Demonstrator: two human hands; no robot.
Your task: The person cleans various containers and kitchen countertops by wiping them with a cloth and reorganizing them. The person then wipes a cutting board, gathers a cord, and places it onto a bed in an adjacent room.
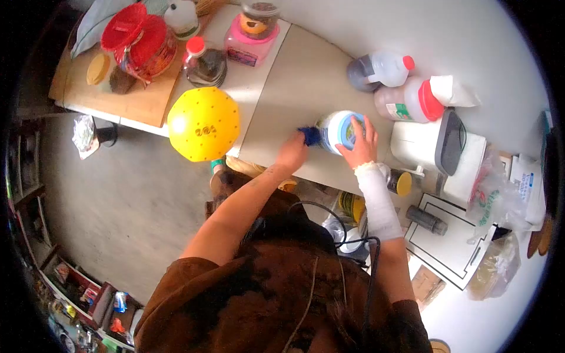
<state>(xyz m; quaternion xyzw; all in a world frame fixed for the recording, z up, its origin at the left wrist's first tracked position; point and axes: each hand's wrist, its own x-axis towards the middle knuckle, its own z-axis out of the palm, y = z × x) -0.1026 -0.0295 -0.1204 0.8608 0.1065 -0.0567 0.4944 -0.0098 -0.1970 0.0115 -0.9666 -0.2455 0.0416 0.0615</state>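
My left hand (292,153) is closed around a bunched dark blue cloth (309,136), which is pressed against or right beside a jar. The jar (331,130) has a blue-rimmed lid and a pale, clear-looking body. It lies tilted over the beige tabletop (294,88). My right hand (360,144) grips it at the lid end, fingers spread over the rim. White wrapping covers my right wrist and forearm. The far side of the jar and part of the cloth are hidden.
Left of my arms is a round yellow plastic piece (204,123) with small holes. A red-lidded bottle (204,65), a pink container (252,44) and a red-lidded jar (144,50) stand at the back left. Along the wall are two jugs (385,70) and a white bin (421,141).
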